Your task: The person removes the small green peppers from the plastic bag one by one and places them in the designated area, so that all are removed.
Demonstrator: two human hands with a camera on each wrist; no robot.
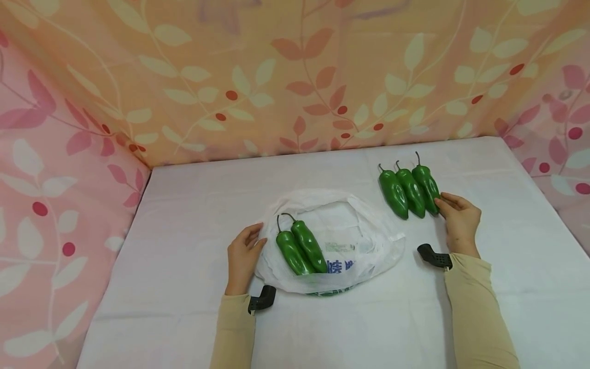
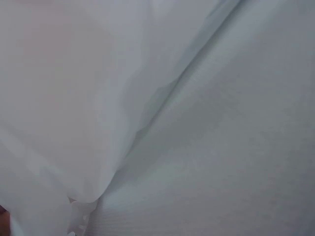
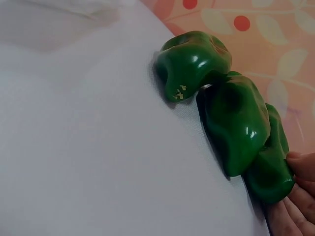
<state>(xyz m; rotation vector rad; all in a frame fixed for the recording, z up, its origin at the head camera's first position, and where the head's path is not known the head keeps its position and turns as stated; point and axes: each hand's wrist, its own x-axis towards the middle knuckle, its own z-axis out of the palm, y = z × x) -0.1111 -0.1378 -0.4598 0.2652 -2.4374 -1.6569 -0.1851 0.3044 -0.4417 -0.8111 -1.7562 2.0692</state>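
A white plastic bag (image 1: 382, 256) lies in the middle of the table, its mouth spread wide. Two long green peppers (image 1: 289, 251) rest side by side in its left part, their tips hidden behind the near rim. My left hand (image 1: 243, 261) holds the bag's left edge between thumb and fingers; white film fills much of the left wrist view. Right of the bag, three more green peppers (image 1: 393, 192) lie in a row, stems away from me. My right hand (image 1: 464, 223) pinches the lower end of the rightmost pepper (image 3: 273, 177), thumb on its side and fingers under it.
A white cloth (image 1: 184, 230) covers the table. Floral curtains (image 1: 221, 77) hang along the back and both sides. Each wrist carries a small black camera mount (image 1: 433, 256). Blue print and green lettering show inside the bag.
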